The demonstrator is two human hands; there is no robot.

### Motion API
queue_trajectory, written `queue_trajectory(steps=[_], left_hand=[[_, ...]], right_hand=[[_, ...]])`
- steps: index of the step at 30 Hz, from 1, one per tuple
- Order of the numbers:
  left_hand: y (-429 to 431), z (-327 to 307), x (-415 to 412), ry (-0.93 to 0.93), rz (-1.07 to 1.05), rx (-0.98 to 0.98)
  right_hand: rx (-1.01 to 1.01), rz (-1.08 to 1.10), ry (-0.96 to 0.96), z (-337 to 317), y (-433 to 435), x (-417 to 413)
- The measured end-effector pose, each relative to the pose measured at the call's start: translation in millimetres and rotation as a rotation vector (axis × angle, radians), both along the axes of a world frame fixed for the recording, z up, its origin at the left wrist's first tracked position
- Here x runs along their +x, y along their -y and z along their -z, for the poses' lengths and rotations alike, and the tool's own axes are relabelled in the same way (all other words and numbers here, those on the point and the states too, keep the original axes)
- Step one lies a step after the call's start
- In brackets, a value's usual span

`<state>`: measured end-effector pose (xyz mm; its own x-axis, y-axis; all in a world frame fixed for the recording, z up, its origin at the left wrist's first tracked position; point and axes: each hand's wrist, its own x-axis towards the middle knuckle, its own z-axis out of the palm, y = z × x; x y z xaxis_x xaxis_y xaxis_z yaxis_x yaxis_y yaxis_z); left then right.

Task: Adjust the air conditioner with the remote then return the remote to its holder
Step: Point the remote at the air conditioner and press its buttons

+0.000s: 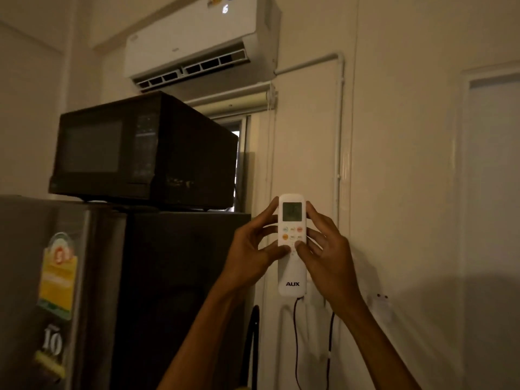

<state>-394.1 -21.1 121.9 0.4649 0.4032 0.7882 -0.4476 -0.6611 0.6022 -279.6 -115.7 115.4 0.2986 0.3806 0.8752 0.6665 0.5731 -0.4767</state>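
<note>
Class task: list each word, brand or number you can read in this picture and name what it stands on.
"AUX": on the remote.
"10": on the fridge sticker.
Glowing digits on the air conditioner: blurred.
Remote screen, button labels, other fridge stickers, microwave panel: unreadable.

White remote point(292, 266), white air conditioner point(197, 38), black microwave point(140, 150), grey fridge point(22, 249)

Black microwave point(143, 150) sits atop dark fridge point(174, 291).
</note>
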Motion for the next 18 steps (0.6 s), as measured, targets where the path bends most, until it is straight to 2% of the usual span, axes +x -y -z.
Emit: queue_trajectory(steps=[10, 18], left_hand=[[57, -12, -125, -0.040, 0.136, 0.011], [106, -11, -213, -0.064, 0.141, 0.023]], right_hand=[[-0.012, 0.015, 0.015, -15, 59, -118], [-0.072, -0.040, 0.036, -14, 111, -196]])
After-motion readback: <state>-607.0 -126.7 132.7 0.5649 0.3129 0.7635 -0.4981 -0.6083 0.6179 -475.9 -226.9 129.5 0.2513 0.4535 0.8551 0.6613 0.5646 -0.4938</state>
